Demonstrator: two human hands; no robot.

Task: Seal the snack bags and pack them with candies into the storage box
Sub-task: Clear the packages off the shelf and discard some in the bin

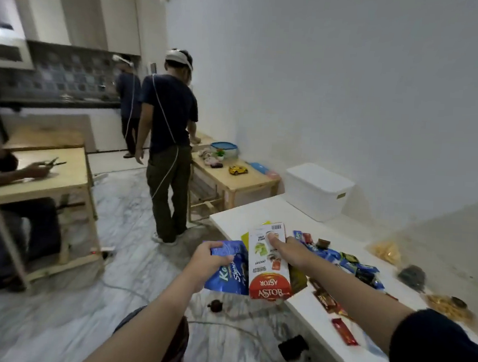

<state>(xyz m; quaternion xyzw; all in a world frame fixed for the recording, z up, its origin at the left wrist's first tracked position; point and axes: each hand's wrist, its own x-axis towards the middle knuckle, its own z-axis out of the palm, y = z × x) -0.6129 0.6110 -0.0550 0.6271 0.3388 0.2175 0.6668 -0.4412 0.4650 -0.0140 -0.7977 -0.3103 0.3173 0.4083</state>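
My left hand (211, 259) grips the top edge of a blue snack bag (230, 273) held over the table's near-left corner. My right hand (290, 252) pinches a white and red Astor snack bag (269, 270), thumb on its printed face, beside the blue one. A yellow-green bag (246, 236) peeks out behind them. Several wrapped candies (348, 266) in blue, red and dark wrappers lie scattered on the white table (258, 213). A lidded white storage box (317, 190) stands at the table's far end by the wall.
Clear bags of snacks (387, 252) and a dark bag (412, 276) lie near the wall. A red candy bar (344, 331) sits at the front edge. Cables and a black adapter (294, 348) are on the floor. A person (167, 153) stands by a wooden table (232, 177).
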